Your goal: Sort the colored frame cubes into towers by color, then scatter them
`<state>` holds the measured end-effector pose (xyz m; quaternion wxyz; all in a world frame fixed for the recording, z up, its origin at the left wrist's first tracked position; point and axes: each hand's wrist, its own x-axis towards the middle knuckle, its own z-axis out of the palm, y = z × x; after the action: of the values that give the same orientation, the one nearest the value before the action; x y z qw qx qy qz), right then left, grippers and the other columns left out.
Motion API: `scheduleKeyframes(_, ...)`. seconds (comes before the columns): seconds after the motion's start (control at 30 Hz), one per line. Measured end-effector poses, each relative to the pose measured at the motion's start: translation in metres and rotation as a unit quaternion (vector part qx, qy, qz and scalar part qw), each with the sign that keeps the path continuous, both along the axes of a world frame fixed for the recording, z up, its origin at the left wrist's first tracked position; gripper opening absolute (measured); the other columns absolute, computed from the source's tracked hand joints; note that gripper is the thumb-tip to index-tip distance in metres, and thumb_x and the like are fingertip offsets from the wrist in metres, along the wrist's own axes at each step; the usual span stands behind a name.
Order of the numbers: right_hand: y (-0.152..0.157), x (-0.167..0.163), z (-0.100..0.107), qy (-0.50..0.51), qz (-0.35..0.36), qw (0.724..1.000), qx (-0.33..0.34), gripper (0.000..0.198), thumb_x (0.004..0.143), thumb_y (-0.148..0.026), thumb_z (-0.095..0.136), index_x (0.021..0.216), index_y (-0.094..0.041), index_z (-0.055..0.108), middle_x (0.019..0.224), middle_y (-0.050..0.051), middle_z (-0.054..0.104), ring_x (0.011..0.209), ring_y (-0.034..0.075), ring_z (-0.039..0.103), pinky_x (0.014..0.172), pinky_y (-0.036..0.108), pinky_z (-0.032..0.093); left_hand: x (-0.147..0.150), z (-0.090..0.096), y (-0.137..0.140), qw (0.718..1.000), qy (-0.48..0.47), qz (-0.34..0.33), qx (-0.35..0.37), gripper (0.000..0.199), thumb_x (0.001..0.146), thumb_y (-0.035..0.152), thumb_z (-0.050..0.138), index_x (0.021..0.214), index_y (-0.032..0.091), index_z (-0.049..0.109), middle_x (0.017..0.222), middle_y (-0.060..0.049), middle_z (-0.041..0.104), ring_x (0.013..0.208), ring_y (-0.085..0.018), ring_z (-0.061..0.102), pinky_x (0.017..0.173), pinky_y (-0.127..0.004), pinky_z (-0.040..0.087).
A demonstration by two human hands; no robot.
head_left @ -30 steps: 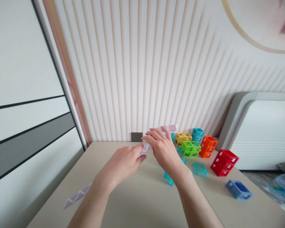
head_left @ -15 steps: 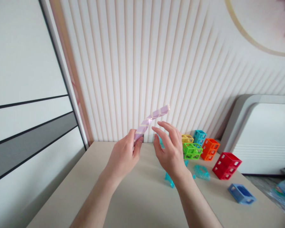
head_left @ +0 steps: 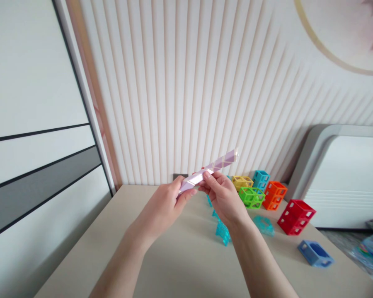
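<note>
Clearly, both hands of the person were busy with one thing, a purple bar (head_left: 194, 179) with pale lines, held in the air above the back of the tabletop (head_left: 177, 260). The left hand (head_left: 164, 203) had its grip closed around the lower end, the thumb pressing from the near side. The right hand (head_left: 224, 196) pinched the bar about its middle, thumb on the upper face and the other fingers curled below. From the left grip, the bar sloped up towards the right, and its far end stuck out free beyond the right grip.

To the right stood some hollow blocks. In the green frame block (head_left: 251, 197) I saw a rounded green shape behind the bars. A blue block (head_left: 307, 251) lay near the right edge, its opening upwards. Beyond that edge, lower down, was a clear plastic container (head_left: 371, 250) with something colourful in it, too blurred to name.
</note>
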<state>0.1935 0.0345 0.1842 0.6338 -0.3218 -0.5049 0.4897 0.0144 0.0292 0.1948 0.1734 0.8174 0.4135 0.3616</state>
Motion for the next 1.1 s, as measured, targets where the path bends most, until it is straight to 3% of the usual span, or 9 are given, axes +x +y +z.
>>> scheduleKeyframes(0.1,0.004,0.001,-0.005,-0.031,-0.048,0.998,-0.009,0.038,0.081,-0.052,0.079,0.086,-0.016,0.068,0.063,-0.001,0.065,0.059,0.012,0.055,0.057,0.024,0.041,-0.003,0.003,0.000,1.000,0.015,0.008,-0.009,0.021,0.102,0.040,0.050,0.108,0.024,0.062,0.073,0.001,0.070,0.063,-0.019,0.067,0.053,-0.025,0.038)
scheduleKeyframes(0.2,0.005,0.001,-0.007,-0.044,-0.056,0.997,-0.012,0.039,0.081,-0.053,0.077,0.082,-0.015,0.066,0.059,-0.002,0.061,0.055,0.010,0.048,0.054,0.024,0.036,-0.003,0.005,-0.001,0.999,0.040,0.024,0.006,0.026,0.103,0.037,0.050,0.123,0.024,0.059,0.085,-0.002,0.076,0.073,-0.021,0.073,0.056,-0.025,0.043)
scheduleKeyframes(0.43,0.000,-0.009,-0.002,-0.037,-0.184,0.982,0.027,0.043,0.072,-0.048,0.086,0.079,-0.021,0.053,0.063,-0.006,0.058,0.055,0.010,0.050,0.053,0.023,0.038,0.002,-0.002,0.005,0.965,0.238,0.075,0.082,0.033,0.103,0.033,0.052,0.134,0.022,0.052,0.094,-0.008,0.078,0.078,-0.030,0.076,0.059,-0.030,0.047)
scheduleKeyframes(0.67,0.002,-0.005,-0.005,-0.128,-0.149,0.980,0.039,0.040,0.080,-0.052,0.078,0.085,-0.019,0.057,0.064,-0.003,0.060,0.057,0.012,0.053,0.052,0.023,0.040,0.000,0.000,0.004,0.961,0.244,0.067,0.110,0.036,0.103,0.026,0.049,0.139,0.029,0.044,0.110,-0.004,0.075,0.088,-0.026,0.076,0.065,-0.031,0.052)
scheduleKeyframes(0.73,0.002,-0.006,-0.006,-0.152,-0.153,0.975,0.054,0.038,0.083,-0.053,0.075,0.089,-0.019,0.060,0.066,-0.002,0.062,0.060,0.014,0.056,0.054,0.024,0.042,0.001,-0.001,0.004,0.956,0.250,0.079,0.131,0.033,0.103,0.024,0.048,0.136,0.030,0.046,0.106,-0.002,0.074,0.085,-0.025,0.075,0.061,-0.030,0.050)
scheduleKeyframes(0.87,0.001,-0.009,-0.006,-0.191,-0.214,0.954,0.087,0.037,0.087,-0.052,0.070,0.100,-0.018,0.065,0.086,0.005,0.071,0.076,0.019,0.064,0.064,0.028,0.049,0.001,-0.004,0.006,0.937,0.268,0.137,0.179,0.037,0.102,0.016,0.047,0.135,0.031,0.047,0.098,-0.001,0.069,0.080,-0.023,0.074,0.053,-0.028,0.045)
scheduleKeyframes(0.97,-0.001,-0.009,-0.005,-0.209,-0.283,0.931,0.101,0.041,0.087,-0.052,0.069,0.111,-0.019,0.066,0.093,0.006,0.073,0.080,0.020,0.066,0.069,0.031,0.052,0.001,-0.006,0.008,0.926,0.273,0.156,0.208,0.044,0.098,0.007,0.046,0.135,0.030,0.048,0.100,-0.002,0.066,0.083,-0.021,0.072,0.056,-0.027,0.047)
scheduleKeyframes(1.1,-0.004,-0.009,-0.005,-0.252,-0.356,0.891,0.128,0.034,0.088,-0.050,0.070,0.102,-0.020,0.070,0.090,0.005,0.074,0.079,0.021,0.067,0.072,0.033,0.053,0.001,-0.008,0.008,0.920,0.278,0.148,0.233,0.055,0.094,-0.001,0.042,0.142,0.027,0.044,0.103,-0.003,0.066,0.089,-0.022,0.070,0.066,-0.031,0.053)
